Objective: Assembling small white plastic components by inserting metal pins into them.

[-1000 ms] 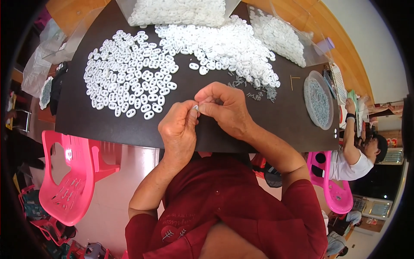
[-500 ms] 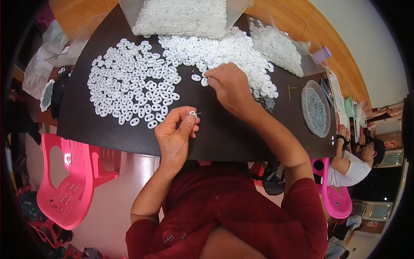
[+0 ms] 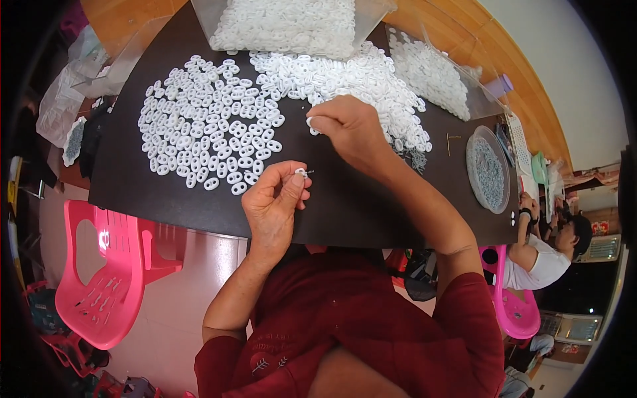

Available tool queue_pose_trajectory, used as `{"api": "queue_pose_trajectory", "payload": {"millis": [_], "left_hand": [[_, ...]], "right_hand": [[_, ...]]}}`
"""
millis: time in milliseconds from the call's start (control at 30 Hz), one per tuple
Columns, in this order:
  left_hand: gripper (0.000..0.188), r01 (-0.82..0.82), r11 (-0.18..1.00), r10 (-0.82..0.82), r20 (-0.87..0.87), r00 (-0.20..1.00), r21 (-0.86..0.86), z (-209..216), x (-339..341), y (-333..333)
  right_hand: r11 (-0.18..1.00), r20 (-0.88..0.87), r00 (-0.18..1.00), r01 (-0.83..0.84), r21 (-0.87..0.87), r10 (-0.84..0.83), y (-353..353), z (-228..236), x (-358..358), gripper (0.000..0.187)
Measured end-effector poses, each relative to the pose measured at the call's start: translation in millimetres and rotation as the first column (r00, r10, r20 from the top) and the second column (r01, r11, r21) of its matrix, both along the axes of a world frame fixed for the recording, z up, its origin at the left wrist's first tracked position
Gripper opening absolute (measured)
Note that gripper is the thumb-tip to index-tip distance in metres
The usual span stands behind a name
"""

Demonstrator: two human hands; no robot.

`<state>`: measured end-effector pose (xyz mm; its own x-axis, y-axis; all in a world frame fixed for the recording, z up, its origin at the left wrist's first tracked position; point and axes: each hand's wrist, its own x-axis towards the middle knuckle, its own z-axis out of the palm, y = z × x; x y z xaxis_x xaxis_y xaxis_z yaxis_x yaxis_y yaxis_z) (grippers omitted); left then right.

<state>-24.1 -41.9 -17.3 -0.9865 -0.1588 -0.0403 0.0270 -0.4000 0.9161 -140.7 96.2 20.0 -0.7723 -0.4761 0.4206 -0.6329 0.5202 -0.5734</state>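
- Hands are now parted: the right hand has been moved from the left up to the white ring heap, its grip pinched on one white ring.
- A ring with a small pin, seemingly metal, is pinched in the left hand over the black counter.
- Clear bags of rings lie at the far edge; a round tray sits right.

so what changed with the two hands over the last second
The right hand left the left hand, where both had been pinched together, and moved up to the loose heap of small white plastic oval rings, now pinching one at its fingertips. The left hand stayed near the black table edge, keeping a small white piece with a thin metal pin. The laid-out white rings look unchanged.
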Motion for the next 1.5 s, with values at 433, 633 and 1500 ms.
{"api": "queue_pose_trajectory", "payload": {"millis": [433,633,1500], "left_hand": [[0.018,-0.038,0.999,0.038,-0.001,0.999,0.001,15.9,2.9,1.9],[0.016,-0.030,0.999,0.030,0.011,0.999,-0.037,23.1,8.8,7.8],[0.014,-0.053,0.991,0.055,0.016,0.998,-0.127,17.7,12.1,9.8]], "right_hand": [[0.929,0.660,0.721,0.066,-0.365,0.208,22.7,11.4,42.8,0.015],[0.890,0.685,0.683,0.111,-0.442,0.255,24.1,7.8,51.3,0.013],[0.922,0.607,0.772,0.074,-0.381,0.189,16.1,5.0,59.2,0.012]]}}
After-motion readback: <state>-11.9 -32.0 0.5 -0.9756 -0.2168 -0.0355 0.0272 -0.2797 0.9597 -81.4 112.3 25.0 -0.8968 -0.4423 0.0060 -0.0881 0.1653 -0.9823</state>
